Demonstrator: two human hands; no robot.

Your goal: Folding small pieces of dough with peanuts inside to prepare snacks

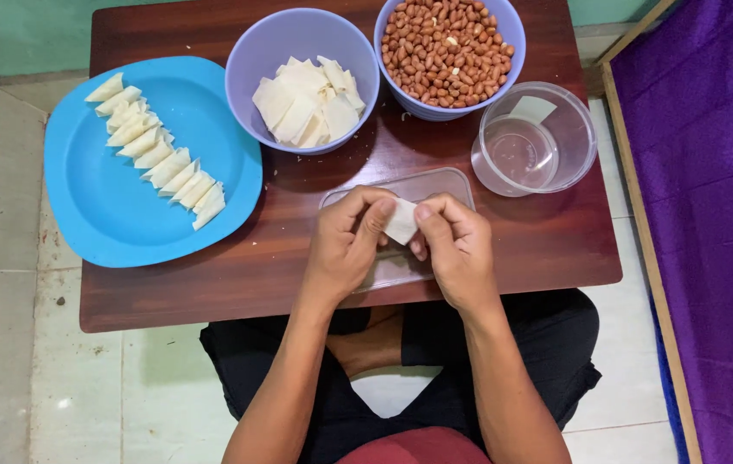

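Both hands (401,236) pinch 1 white wrapper (401,222) between closed fingertips.

A blue plate (100,206) carries a row of folded wrappers (160,159); peanuts (446,51) fill one lavender bowl (508,21); a clear tub (573,129) stands beside.

Person, lower centre of frame: bare forearms, no sleeves visible; black trousers (555,344); dark red garment (422,447) at bottom edge.

No packages, labels, signs or screens show anywhere in the view — nothing wrapped, printed or lit stands on the tabletop (512,249) or beside it — only loose food in open, unmarked dishes.
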